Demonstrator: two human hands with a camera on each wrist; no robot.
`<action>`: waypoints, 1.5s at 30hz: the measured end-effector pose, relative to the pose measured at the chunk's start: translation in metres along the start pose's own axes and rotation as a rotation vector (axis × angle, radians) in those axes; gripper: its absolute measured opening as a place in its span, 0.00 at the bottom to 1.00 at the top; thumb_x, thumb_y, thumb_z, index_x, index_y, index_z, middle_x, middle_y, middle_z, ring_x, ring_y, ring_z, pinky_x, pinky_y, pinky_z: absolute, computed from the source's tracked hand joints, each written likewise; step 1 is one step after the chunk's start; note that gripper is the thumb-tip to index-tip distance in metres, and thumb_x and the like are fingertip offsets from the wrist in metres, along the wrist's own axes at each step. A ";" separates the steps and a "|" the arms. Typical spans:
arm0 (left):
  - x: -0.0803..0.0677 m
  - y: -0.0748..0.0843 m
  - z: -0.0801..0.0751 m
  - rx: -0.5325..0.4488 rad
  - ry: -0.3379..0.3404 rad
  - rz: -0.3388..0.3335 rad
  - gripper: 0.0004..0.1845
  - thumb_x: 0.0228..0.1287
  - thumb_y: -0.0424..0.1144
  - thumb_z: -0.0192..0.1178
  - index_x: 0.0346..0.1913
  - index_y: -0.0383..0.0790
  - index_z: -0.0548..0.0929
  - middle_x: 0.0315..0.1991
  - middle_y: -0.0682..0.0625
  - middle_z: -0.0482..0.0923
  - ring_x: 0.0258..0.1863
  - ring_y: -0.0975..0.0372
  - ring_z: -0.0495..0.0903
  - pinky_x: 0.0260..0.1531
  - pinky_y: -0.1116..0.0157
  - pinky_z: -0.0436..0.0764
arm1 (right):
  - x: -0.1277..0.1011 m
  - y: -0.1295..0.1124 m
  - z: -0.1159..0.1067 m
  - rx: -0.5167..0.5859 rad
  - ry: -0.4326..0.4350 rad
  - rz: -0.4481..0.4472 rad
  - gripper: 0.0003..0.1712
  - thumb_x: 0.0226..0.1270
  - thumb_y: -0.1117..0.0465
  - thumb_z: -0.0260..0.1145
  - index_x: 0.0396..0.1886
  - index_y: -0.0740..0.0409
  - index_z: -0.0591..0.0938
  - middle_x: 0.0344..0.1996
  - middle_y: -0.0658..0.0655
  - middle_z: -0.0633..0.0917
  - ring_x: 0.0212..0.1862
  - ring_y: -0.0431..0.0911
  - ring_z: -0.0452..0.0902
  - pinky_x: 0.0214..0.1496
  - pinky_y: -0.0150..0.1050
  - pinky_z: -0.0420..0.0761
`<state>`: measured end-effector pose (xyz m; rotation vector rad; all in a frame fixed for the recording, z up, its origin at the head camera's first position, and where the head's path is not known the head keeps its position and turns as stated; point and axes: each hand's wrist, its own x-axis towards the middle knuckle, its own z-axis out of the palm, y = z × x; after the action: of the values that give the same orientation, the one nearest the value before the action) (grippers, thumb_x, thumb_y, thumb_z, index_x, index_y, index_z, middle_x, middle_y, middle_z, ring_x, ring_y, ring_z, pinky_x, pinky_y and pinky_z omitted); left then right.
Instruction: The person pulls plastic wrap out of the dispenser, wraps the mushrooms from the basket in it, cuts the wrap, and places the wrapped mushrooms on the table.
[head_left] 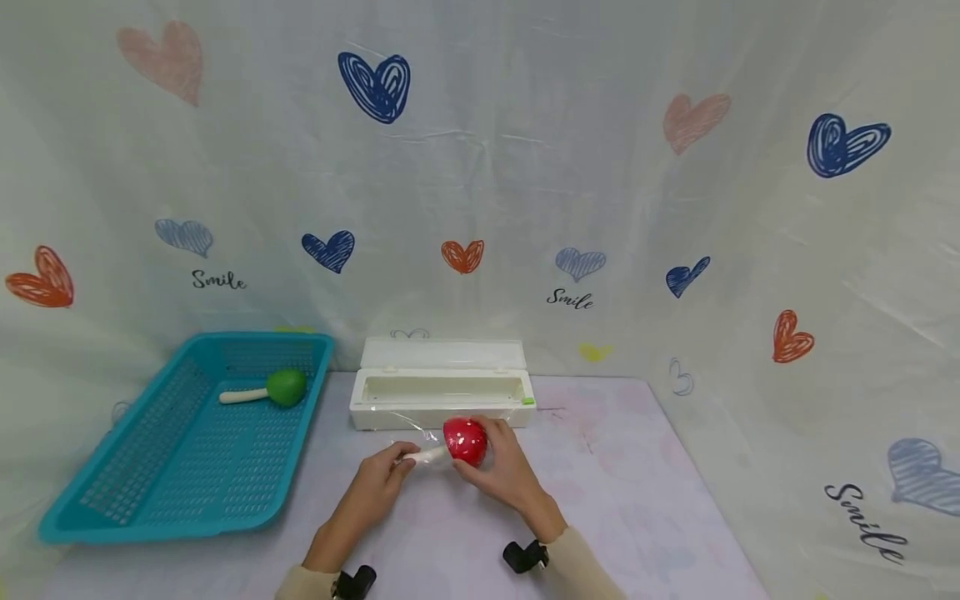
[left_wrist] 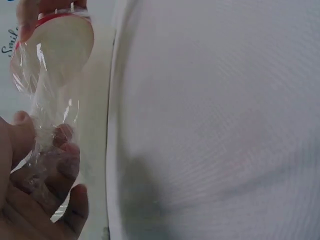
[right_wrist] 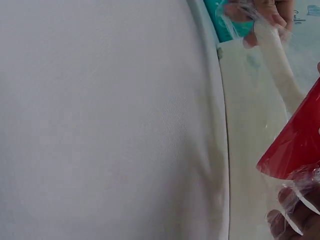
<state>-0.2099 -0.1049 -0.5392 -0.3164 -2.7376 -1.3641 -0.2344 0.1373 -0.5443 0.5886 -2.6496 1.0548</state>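
Note:
A red maraca [head_left: 465, 440] with a cream handle [head_left: 431, 454], covered in clear cling film, is held just above the table in front of the white film dispenser box [head_left: 438, 385]. My right hand [head_left: 501, 467] grips the red head [right_wrist: 295, 140] from the right. My left hand [head_left: 378, 479] pinches the handle end and the bunched film [left_wrist: 47, 165]. The left wrist view shows the cream handle [left_wrist: 52, 95] running up to the head. In the right wrist view the handle [right_wrist: 277, 65] runs to the left hand's fingertips [right_wrist: 265, 12].
A teal plastic basket [head_left: 187, 442] sits at the left, holding a green maraca [head_left: 281, 387] with a cream handle. The dispenser box stands with its lid up at the table's back. A heart-printed curtain surrounds the pale tabletop [head_left: 600, 500].

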 end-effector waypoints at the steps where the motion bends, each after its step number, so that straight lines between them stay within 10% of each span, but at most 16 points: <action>1: 0.000 -0.003 0.002 0.010 -0.014 -0.017 0.13 0.72 0.38 0.64 0.55 0.41 0.84 0.49 0.48 0.87 0.37 0.64 0.78 0.37 0.66 0.82 | 0.001 0.000 0.002 -0.005 -0.004 0.001 0.43 0.59 0.41 0.75 0.71 0.47 0.72 0.61 0.52 0.76 0.62 0.45 0.74 0.54 0.42 0.86; 10: 0.001 -0.012 0.009 0.192 -0.085 -0.070 0.32 0.49 0.43 0.82 0.59 0.40 0.85 0.53 0.46 0.77 0.50 0.56 0.79 0.57 0.47 0.82 | 0.010 -0.007 0.015 -0.090 -0.061 0.066 0.46 0.58 0.39 0.75 0.73 0.50 0.70 0.61 0.55 0.75 0.59 0.48 0.77 0.52 0.43 0.87; 18: 0.013 -0.010 0.004 0.282 -0.097 -0.097 0.15 0.61 0.28 0.71 0.51 0.41 0.88 0.44 0.51 0.84 0.44 0.59 0.82 0.50 0.51 0.85 | 0.013 -0.007 0.016 -0.129 -0.058 0.071 0.47 0.55 0.43 0.79 0.73 0.48 0.70 0.61 0.55 0.76 0.61 0.48 0.75 0.54 0.45 0.86; 34: 0.024 -0.014 0.002 0.382 0.036 0.088 0.16 0.54 0.17 0.67 0.35 0.42 0.91 0.36 0.50 0.83 0.39 0.56 0.79 0.42 0.56 0.83 | 0.012 -0.007 0.015 -0.141 -0.083 0.075 0.46 0.54 0.48 0.82 0.71 0.47 0.72 0.59 0.56 0.77 0.61 0.49 0.75 0.55 0.46 0.86; 39: 0.024 -0.015 0.004 0.304 0.133 0.034 0.12 0.57 0.20 0.66 0.38 0.39 0.87 0.35 0.49 0.77 0.36 0.58 0.79 0.38 0.59 0.83 | 0.015 -0.010 0.017 -0.151 -0.082 0.072 0.45 0.53 0.47 0.82 0.69 0.51 0.74 0.60 0.56 0.76 0.62 0.50 0.75 0.55 0.45 0.86; 45: 0.017 -0.009 0.010 0.207 0.070 0.031 0.10 0.60 0.27 0.68 0.44 0.37 0.86 0.36 0.49 0.79 0.34 0.62 0.76 0.35 0.65 0.82 | 0.015 -0.008 0.020 -0.143 -0.068 0.070 0.45 0.53 0.48 0.83 0.70 0.49 0.74 0.60 0.55 0.77 0.62 0.49 0.75 0.56 0.45 0.86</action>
<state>-0.2279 -0.0996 -0.5495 -0.2897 -2.7714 -1.0511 -0.2451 0.1142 -0.5483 0.5147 -2.7938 0.8679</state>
